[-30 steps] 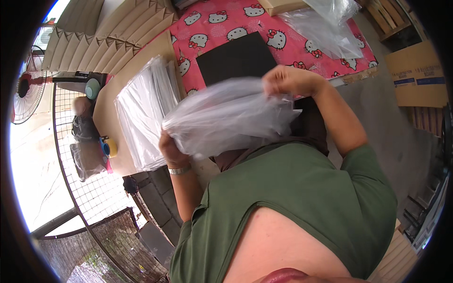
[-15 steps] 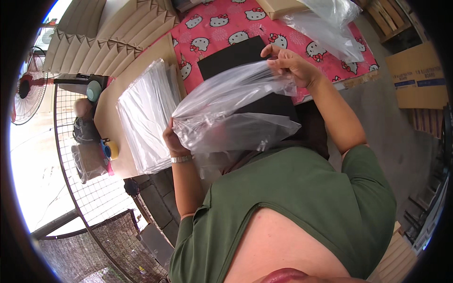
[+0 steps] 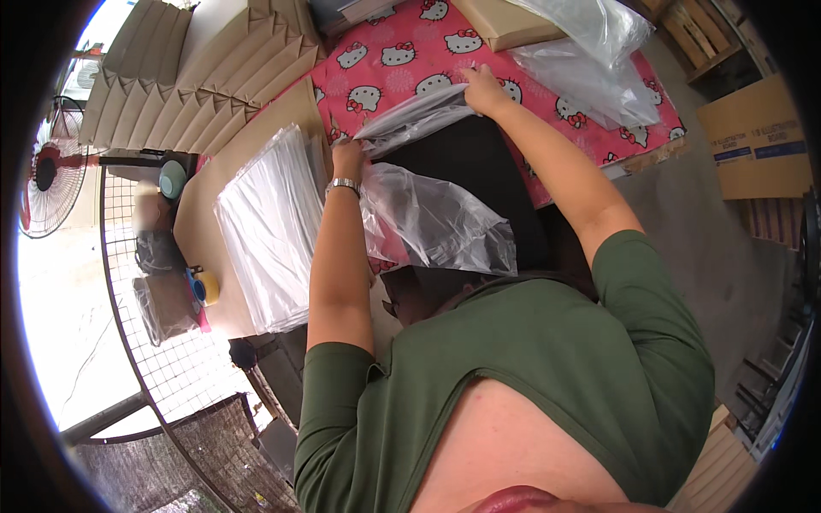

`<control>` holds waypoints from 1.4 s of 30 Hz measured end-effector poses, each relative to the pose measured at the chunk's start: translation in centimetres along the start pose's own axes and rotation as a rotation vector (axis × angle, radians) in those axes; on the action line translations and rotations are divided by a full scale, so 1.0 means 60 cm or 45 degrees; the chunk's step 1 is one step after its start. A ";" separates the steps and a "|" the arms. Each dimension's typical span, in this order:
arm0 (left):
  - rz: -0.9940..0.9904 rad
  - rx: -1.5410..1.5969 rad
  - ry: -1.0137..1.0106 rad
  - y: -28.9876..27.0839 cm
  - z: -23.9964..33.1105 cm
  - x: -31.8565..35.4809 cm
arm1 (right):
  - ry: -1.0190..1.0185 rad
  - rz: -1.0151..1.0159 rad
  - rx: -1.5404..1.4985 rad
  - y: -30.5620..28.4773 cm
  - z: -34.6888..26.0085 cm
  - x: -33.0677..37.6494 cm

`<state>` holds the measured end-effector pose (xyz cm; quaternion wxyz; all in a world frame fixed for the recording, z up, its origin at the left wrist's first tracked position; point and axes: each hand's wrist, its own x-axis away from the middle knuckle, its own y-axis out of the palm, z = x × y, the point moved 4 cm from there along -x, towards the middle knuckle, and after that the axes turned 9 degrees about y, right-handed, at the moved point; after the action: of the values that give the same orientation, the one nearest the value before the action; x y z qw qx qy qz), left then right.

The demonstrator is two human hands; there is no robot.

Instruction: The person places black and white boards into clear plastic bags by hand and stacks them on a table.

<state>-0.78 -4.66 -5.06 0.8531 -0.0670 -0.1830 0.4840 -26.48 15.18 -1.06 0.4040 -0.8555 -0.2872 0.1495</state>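
Observation:
A clear plastic bag [image 3: 445,218] stretches between my two hands over a flat black board [image 3: 479,162] on the table. My left hand [image 3: 346,157], with a metal-band watch at its wrist, is closed on the bag's left edge. Farther off and to the right, my right hand [image 3: 486,91] grips the bag's far right edge. The film is bunched along the line between the hands, and its loose part hangs toward my lap, over part of the board. A stack of clear plastic bags [image 3: 269,231] lies just left of my left forearm.
A pink cloth with cat faces [image 3: 402,77] covers the table. More clear plastic [image 3: 590,81] and a brown box [image 3: 505,26] lie at the far right. Folded brown cardboard [image 3: 205,85] is piled far left. A tape roll [image 3: 205,289] and a fan [image 3: 53,171] are at left.
Both hands have moved away from my body, carrying the bag's upper edge over the board. My right hand has also shifted left, and more of the board's near part shows.

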 end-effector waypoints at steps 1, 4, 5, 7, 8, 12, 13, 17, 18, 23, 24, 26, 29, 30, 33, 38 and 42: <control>-0.093 -0.480 0.399 0.000 0.017 -0.014 | 0.093 0.007 0.072 0.007 0.006 -0.006; -0.299 -1.492 1.079 -0.018 0.003 -0.019 | -0.083 -0.055 0.231 0.026 -0.019 -0.006; -0.399 -1.504 1.028 0.023 0.027 -0.002 | -0.026 -0.085 0.220 0.018 0.019 -0.008; -0.399 -1.233 0.686 0.023 0.051 0.011 | -0.015 -0.166 0.148 0.005 0.021 -0.008; -0.329 -0.923 0.414 0.007 0.048 0.010 | -0.024 -0.154 0.148 0.000 0.005 -0.004; -0.205 -0.578 0.333 -0.011 0.094 0.044 | -0.087 -0.035 0.178 -0.040 -0.045 0.013; -0.130 -0.347 0.111 -0.007 0.130 0.071 | -0.102 0.020 0.191 -0.061 -0.047 0.013; -0.194 -0.813 0.496 -0.090 0.224 0.112 | -0.341 0.027 0.130 -0.186 -0.140 0.019; -0.059 -0.827 0.700 -0.105 0.261 0.136 | -0.238 -0.039 0.017 -0.231 -0.157 0.019; 0.432 -0.298 0.418 -0.211 0.461 0.337 | -0.512 -0.224 -0.288 -0.430 -0.270 0.124; 0.298 -0.311 0.610 -0.246 0.471 0.374 | -0.169 -0.467 -0.862 -0.460 -0.290 0.155; 0.169 -0.240 0.660 -0.268 0.489 0.435 | -0.087 -0.418 -0.758 -0.528 -0.286 0.227; -0.125 -0.142 0.190 -0.263 0.463 0.504 | -0.093 -0.779 -0.815 -0.513 -0.262 0.273; -0.354 -0.044 0.028 -0.243 0.455 0.516 | -0.096 -0.923 -0.843 -0.507 -0.255 0.289; -0.332 0.030 -0.078 -0.227 0.433 0.547 | -0.029 -1.072 -1.018 -0.503 -0.234 0.337; -0.375 0.131 -0.246 -0.222 0.396 0.555 | 0.108 -1.092 -1.213 -0.479 -0.196 0.365; -0.507 0.016 -0.355 -0.210 0.330 0.512 | 0.094 -1.095 -1.230 -0.446 -0.162 0.351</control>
<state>16.12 13.62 24.53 0.8986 0.0430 -0.3055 0.3122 -15.01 35.79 25.31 0.0071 -0.7541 -0.6251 -0.2012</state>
